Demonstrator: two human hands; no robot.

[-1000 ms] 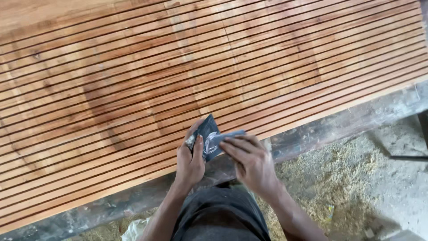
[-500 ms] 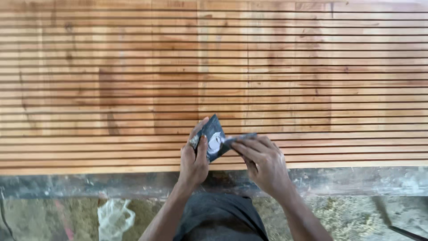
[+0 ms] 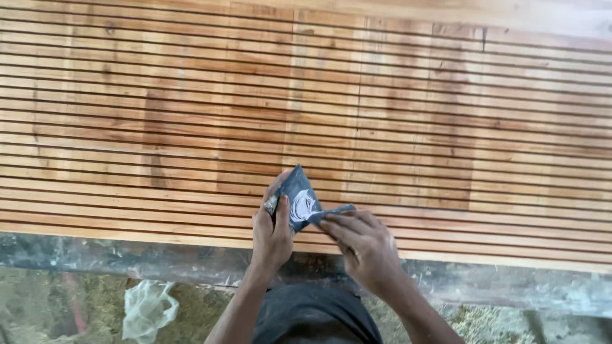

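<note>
A folded piece of dark grey sandpaper (image 3: 301,199), worn pale in the middle, is held up over the near edge of a wide grooved wooden panel (image 3: 191,114). My left hand (image 3: 271,232) pinches its left side with thumb and fingers; a ring shows on one finger. My right hand (image 3: 360,245) grips the paper's right corner, folding it flat. Both hands hover just above the panel's front strips.
The panel rests on a grey, stained bench edge (image 3: 127,258). Below it the floor is covered in sawdust (image 3: 83,306), with a crumpled white plastic bag (image 3: 146,309) at lower left. My dark shorts (image 3: 312,315) fill the bottom middle.
The view has swung, so the panel now lies nearly level across the frame. Both hands keep their hold on the sandpaper and have barely shifted.
</note>
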